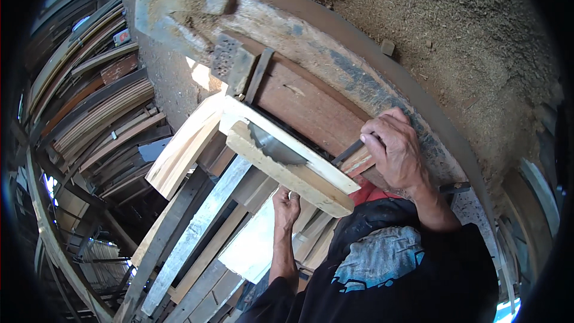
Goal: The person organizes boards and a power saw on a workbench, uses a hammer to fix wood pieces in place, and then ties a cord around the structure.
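My right hand point(393, 146) is closed around a dark narrow bar point(350, 152), above the near end of a reddish-brown board point(311, 107). Just left of that hand, a tan wooden piece point(287, 170) with a rounded end and a scooped edge lies along a pale, white-edged board point(287, 134). A smooth grey surface point(278, 143) shows in the gap between them. My left hand point(287, 203) is curled at the lower edge of the tan piece. Its fingertips are partly hidden, so what they grip cannot be made out.
A long weathered plank point(323, 48) runs across the far side, with sawdust point(176, 0) at its far left end. Stacked boards point(101, 113) fill the left. Several loose planks point(197, 233) lie below my left arm. Sawdust-covered ground point(478, 42) spreads at the upper right.
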The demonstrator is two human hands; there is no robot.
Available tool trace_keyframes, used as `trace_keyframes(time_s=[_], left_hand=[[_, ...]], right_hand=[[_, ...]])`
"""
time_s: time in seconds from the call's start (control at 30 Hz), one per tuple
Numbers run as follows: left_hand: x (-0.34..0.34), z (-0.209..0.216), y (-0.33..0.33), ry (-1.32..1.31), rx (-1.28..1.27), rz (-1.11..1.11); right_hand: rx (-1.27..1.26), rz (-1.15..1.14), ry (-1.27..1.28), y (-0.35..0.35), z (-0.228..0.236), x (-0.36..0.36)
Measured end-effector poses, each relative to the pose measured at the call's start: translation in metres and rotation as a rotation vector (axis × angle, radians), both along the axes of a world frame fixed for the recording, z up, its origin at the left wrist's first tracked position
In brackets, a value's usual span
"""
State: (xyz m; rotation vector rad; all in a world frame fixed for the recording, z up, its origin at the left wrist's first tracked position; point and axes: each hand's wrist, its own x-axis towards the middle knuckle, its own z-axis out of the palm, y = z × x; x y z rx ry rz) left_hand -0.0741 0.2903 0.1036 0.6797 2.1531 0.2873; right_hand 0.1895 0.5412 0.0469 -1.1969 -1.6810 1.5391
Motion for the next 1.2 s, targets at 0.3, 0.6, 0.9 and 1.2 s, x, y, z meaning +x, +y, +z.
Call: trace_keyframes(time_s=[0.3, 0.6, 0.9, 1.2], left_hand=[[-0.001, 0.004, 0.016, 0.174, 0.215, -0.343], [-0.003, 0.019, 0.004, 0.077, 0.361, -0.679], [0.003, 0.006, -0.011, 0.186, 0.404, -0.691], [0.006, 0.011, -0.015, 0.221, 0.481, -0.632]], right_hand=[[0.198, -0.006, -0.493, -0.030, 0.058, -0.002], [0.205, 0.412, -0.555, -0.161, 0.105, -0.052], [0.350, 0.427, -0.645, -0.179, 0.090, -0.072], [0.483, 0.378, -0.613, -0.182, 0.089, -0.074]])
